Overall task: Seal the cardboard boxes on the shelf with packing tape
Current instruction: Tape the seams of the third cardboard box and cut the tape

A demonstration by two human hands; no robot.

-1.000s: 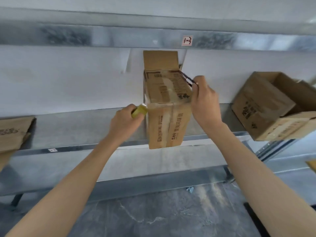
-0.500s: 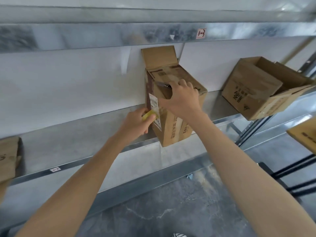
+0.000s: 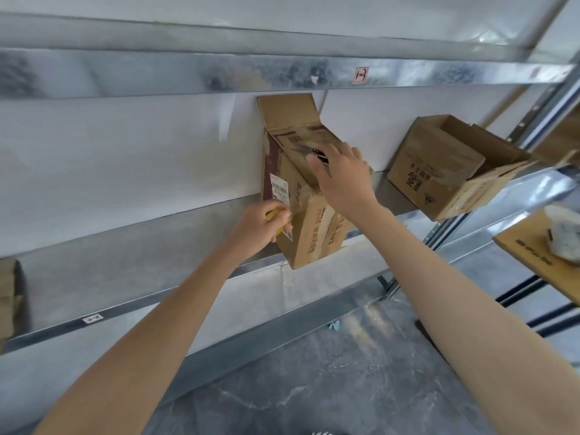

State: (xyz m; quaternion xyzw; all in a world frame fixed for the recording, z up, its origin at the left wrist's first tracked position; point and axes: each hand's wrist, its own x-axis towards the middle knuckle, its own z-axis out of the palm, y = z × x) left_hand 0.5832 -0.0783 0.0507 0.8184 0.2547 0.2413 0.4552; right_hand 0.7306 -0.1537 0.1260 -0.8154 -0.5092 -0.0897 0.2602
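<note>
A tall cardboard box (image 3: 310,233) stands on the metal shelf (image 3: 125,246), turned at an angle, its back flap up and clear tape across its front. My left hand (image 3: 255,229) grips a yellow tape roll (image 3: 276,214) against the box's left side, by the white label. My right hand (image 3: 345,180) lies on the box's top with its fingers stretched forward. It holds a pair of scissors (image 3: 307,149) at the thumb, and the blades poke out to the left.
A second box (image 3: 439,164) with open flaps sits tilted on the shelf to the right. Flat cardboard (image 3: 9,296) lies at the left edge. A cardboard sheet (image 3: 533,255) carrying a white bundle (image 3: 565,237) is at far right. A steel beam (image 3: 188,73) runs overhead.
The box has been turned so its corner faces me. My right hand moved from the box's right edge onto its top, and my left hand slid the tape roll round to the left side.
</note>
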